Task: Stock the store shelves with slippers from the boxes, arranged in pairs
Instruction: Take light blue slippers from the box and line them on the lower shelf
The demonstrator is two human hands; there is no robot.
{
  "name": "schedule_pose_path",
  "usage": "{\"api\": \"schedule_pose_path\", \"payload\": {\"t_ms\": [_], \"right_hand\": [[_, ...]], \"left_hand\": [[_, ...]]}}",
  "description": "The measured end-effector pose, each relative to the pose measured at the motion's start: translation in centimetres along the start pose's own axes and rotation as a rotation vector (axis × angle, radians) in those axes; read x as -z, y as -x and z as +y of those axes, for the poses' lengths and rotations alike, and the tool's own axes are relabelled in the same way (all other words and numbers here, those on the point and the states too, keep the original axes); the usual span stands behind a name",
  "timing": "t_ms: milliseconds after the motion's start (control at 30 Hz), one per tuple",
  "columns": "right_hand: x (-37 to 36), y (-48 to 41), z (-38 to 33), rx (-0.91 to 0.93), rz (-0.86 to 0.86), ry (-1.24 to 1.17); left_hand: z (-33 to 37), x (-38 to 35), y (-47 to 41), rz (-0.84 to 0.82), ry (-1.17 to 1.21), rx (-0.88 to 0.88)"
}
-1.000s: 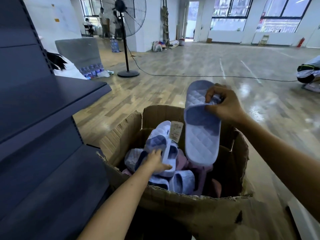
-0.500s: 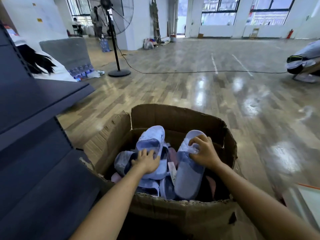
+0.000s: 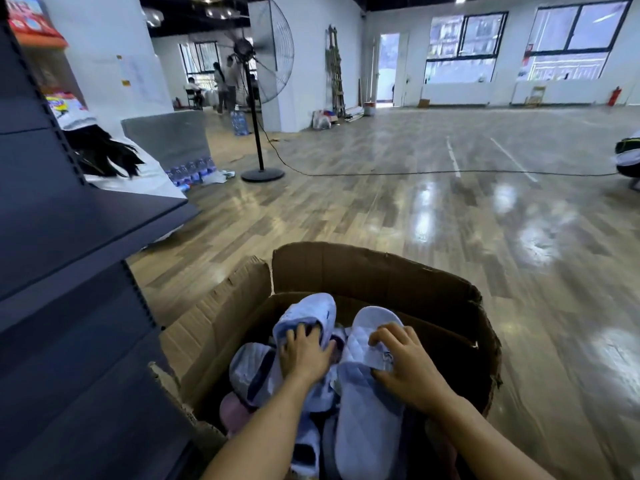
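Note:
An open cardboard box (image 3: pixel 374 271) sits on the floor in front of me, full of light blue slippers with a pink one (image 3: pixel 233 412) at its left side. My right hand (image 3: pixel 407 367) grips the strap of a quilted light blue slipper (image 3: pixel 369 420) that lies sole up inside the box. My left hand (image 3: pixel 304 353) rests with fingers curled over another light blue slipper (image 3: pixel 308 315) beside it. Dark grey store shelves (image 3: pixel 79 220) stand to the left of the box.
A tall pedestal fan (image 3: pixel 258 98) stands on the wooden floor behind, its cable (image 3: pixel 433 173) running right across the floor. Water bottle packs (image 3: pixel 190 171) lie near the shelf end. People stand far back left; a crouching person (image 3: pixel 628 161) is at the right edge.
My right hand has lowered the raised slipper down into the box. My left hand shifted onto the upper slipper. The camera view has tilted upward.

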State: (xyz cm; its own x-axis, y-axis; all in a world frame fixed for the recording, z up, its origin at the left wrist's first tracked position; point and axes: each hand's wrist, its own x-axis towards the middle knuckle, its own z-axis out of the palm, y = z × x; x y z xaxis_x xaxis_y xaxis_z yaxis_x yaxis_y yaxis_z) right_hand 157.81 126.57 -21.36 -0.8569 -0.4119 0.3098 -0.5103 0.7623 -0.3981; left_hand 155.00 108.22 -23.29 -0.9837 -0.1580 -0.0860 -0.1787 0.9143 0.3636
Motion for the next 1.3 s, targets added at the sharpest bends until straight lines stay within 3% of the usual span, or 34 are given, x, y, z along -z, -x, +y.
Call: {"api": "schedule_pose_path", "payload": {"t_ms": [133, 300, 467, 700, 800, 933, 1100, 1200, 1300], "right_hand": [[0.7, -0.5, -1.2, 0.001, 0.052, -0.107], [2.6, -1.5, -2.5, 0.072, 0.172, -0.108], [7.2, -6.4, -6.3, 0.27, 0.17, -0.092], [7.7, -15.6, -18.7, 0.581, 0.146, -0.115], [5.2, -18.9, -25.0, 0.706, 0.175, -0.017], [2.1, -21.7, -33.5, 0.746, 0.249, 0.062], [-2.7, -23.3, -42.6, 0.49, -0.002, 0.172], [-4.2, -23.8, -44.4, 0.452, 0.02, 0.151], [-4.4, -23.2, -44.6, 0.475, -0.065, -0.128]], "left_hand": [[-1.1, 1.0, 1.2, 0.113, 0.221, 0.058], [-0.8, 4.0, 2.9, 0.303, 0.302, 0.079], [-2.3, 11.3, 5.5, 0.416, 0.103, -0.005], [-8.9, 23.7, 9.1, 0.677, 0.004, -0.128], [-13.2, 27.8, 11.2, 0.672, -0.149, 0.011], [-19.3, 30.5, 14.4, 0.595, -0.223, 0.346], [-24.6, 31.2, 16.2, 0.432, -0.128, 0.638], [-26.4, 32.3, 14.7, 0.518, 0.109, 0.638], [-27.4, 33.9, 14.7, 0.583, 0.429, 0.563]]}}
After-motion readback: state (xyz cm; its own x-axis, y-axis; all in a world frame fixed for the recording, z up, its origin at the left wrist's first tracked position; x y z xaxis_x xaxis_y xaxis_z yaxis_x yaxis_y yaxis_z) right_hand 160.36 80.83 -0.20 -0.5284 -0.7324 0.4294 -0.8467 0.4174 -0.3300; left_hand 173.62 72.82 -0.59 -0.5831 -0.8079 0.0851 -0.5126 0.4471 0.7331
